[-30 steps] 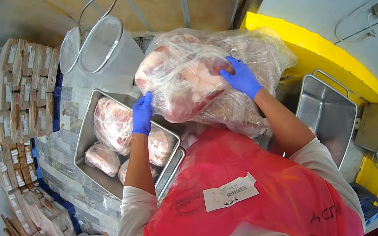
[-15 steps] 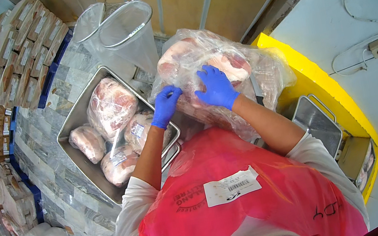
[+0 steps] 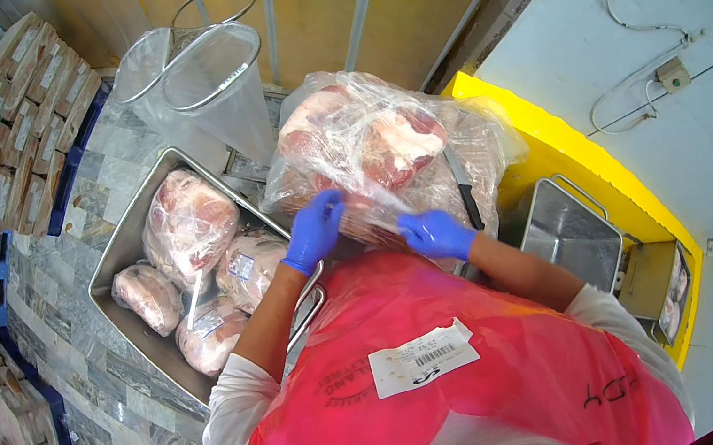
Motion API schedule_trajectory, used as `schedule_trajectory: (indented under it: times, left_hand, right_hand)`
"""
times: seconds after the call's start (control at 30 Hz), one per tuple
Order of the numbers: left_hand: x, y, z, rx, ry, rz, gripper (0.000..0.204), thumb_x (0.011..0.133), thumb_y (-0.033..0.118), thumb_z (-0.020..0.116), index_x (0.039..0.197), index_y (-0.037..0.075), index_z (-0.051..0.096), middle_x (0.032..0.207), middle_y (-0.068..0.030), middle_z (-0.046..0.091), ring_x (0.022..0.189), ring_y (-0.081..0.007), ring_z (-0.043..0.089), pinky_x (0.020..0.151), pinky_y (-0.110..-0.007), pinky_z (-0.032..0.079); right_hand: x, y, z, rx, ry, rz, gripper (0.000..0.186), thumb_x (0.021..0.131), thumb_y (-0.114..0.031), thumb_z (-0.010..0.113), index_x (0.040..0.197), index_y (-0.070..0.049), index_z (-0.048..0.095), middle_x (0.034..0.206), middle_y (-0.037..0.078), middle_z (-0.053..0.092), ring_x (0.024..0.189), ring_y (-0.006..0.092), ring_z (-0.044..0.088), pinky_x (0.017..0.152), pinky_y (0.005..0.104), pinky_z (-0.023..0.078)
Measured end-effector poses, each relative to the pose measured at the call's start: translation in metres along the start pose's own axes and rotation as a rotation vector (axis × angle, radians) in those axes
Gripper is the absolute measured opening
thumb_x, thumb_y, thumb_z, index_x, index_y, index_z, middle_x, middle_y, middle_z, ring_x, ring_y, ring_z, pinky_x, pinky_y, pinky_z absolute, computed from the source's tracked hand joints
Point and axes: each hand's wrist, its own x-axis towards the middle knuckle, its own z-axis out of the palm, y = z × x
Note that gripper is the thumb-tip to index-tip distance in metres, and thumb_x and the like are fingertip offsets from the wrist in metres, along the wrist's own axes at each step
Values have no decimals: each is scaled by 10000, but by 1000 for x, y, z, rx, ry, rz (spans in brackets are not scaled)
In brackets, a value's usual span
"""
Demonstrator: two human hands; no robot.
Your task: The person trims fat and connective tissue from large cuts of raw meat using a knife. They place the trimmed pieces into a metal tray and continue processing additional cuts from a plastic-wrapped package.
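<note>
Large pieces of raw meat (image 3: pixel 404 142) lie in a clear plastic bag (image 3: pixel 486 142) in front of me. Both hands wear blue gloves. My right hand (image 3: pixel 438 235) is closed on the bag's near edge, pulling it taut. My left hand (image 3: pixel 316 232), fingers curled, grips the plastic on the meat's near left side. To the right of the meat, a knife (image 3: pixel 469 202) with a black handle rests on the plastic, close to my right hand. What lies beneath the bag is mostly hidden.
On my left, a steel tub (image 3: pixel 140 335) holds several wrapped meat pieces (image 3: pixel 189 221). Clear bags on metal hoops (image 3: pixel 213 67) stand beyond it. At the right is a yellow bin (image 3: pixel 574 156) with steel containers (image 3: pixel 573 232) inside. Stacked cartons (image 3: pixel 5 122) line the far left.
My right hand has come off the top of the meat and drawn the plastic toward me. My left hand has shifted nearer to me. More of the meat and knife handle shows.
</note>
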Motion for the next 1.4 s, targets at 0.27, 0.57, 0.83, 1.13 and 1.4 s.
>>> schedule_trajectory:
  times: [0.27,0.57,0.83,1.13,1.4]
  left_hand:
    - [71,27,-42,910,-202,514,633,839,168,693,1437,149,487,1482,-161,436,1372,-416,394,1096,-496,374]
    - [51,45,7,585,-251,417,234,866,128,650,1094,81,627,1074,-151,651,1049,-357,608,905,-452,475]
    - [-14,79,-20,245,70,355,201,834,17,695,1023,47,633,910,-159,655,864,-374,635,745,-440,512]
    - [-27,69,-11,-19,426,43,288,925,96,659,1186,13,569,1099,-142,648,992,-298,622,897,-397,491]
    - [76,-33,-15,-1782,204,-786,456,1034,423,467,1193,17,600,994,-143,675,900,-277,648,868,-422,543]
  right_hand:
    - [-28,-28,-7,108,-18,42,136,858,-241,614,856,-106,629,797,166,650,715,409,638,641,493,523]
    - [-20,-39,-50,125,198,-39,300,813,-402,729,942,-134,691,823,104,649,711,353,658,632,444,545]
    - [55,-70,-39,24,234,-57,525,743,-392,792,1155,-107,635,1169,135,600,1054,355,603,894,485,489]
    - [61,-61,-39,131,321,-170,177,874,-249,666,965,-98,682,890,112,609,882,342,619,785,491,477]
    - [53,-60,-49,140,107,-191,218,928,-294,631,943,-86,694,917,150,641,847,381,634,738,461,516]
